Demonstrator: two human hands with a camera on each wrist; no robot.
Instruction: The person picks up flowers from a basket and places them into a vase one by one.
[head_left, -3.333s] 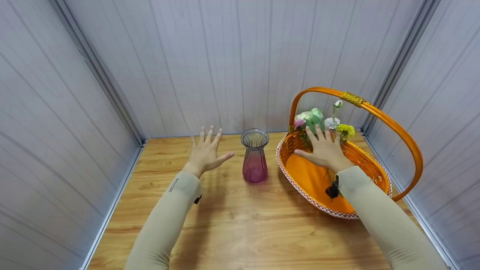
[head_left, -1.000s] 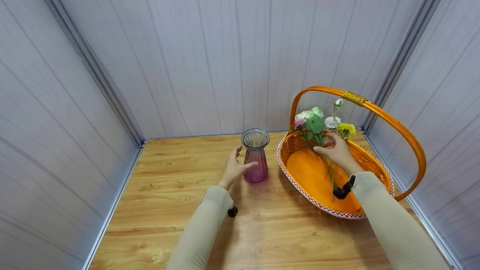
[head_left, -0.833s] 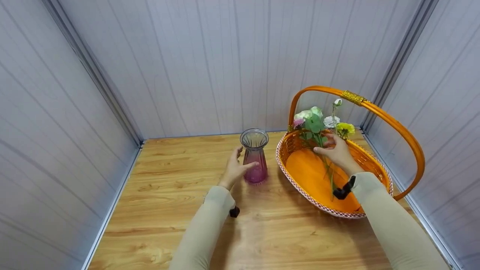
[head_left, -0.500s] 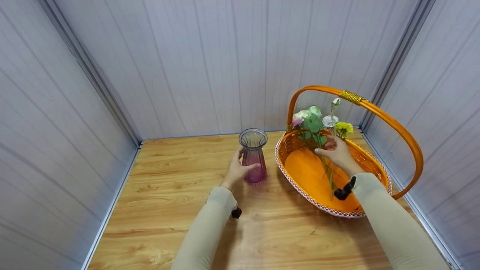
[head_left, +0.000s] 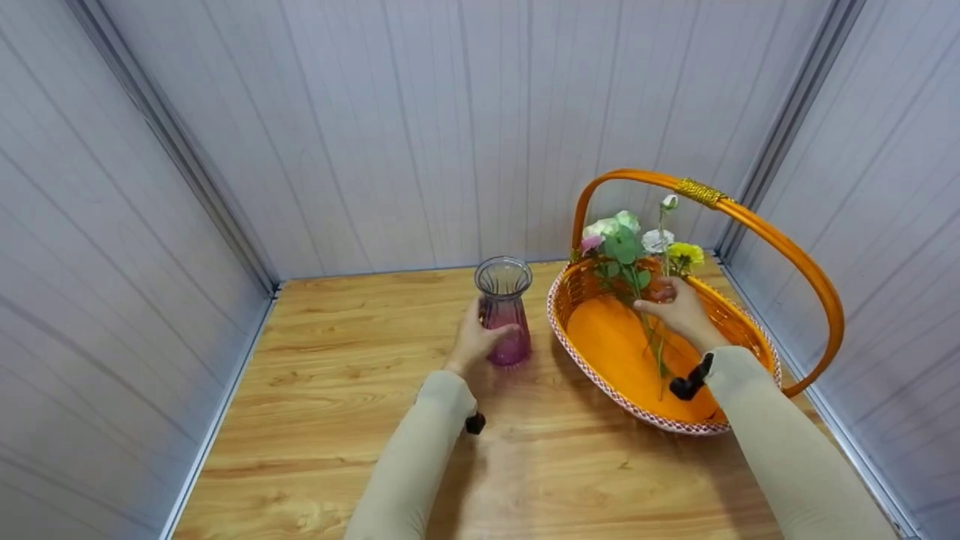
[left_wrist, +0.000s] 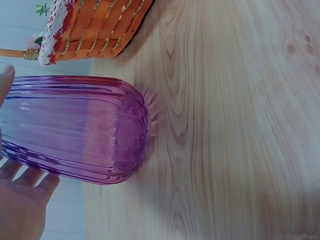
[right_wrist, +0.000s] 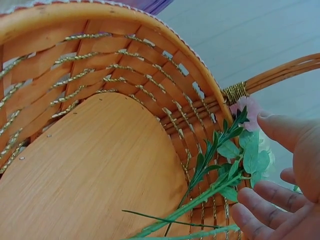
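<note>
A ribbed glass vase (head_left: 504,315), clear at the rim and pink-purple below, stands upright on the wooden table. My left hand (head_left: 476,339) holds its left side, thumb across the front and fingers behind; the left wrist view shows fingers (left_wrist: 30,180) against the vase (left_wrist: 85,127). Inside an orange woven basket (head_left: 600,375), my right hand (head_left: 679,311) hovers beside the flower stems (head_left: 651,345), fingers bent and thumb apart. In the right wrist view, a gap lies between thumb and fingers of the right hand (right_wrist: 290,180), near green leaves (right_wrist: 250,155); no stem is pinched.
White, pink and yellow flowers (head_left: 684,255) lean on the basket's back rim. Its tall arched handle (head_left: 787,255) rises over the right forearm. White panel walls (head_left: 375,135) enclose the table (head_left: 315,420) at back and sides.
Both hands have come down from a spread pose. The left has moved right and closed round the vase; the right has lowered towards the stems. The vase and basket stay in place.
</note>
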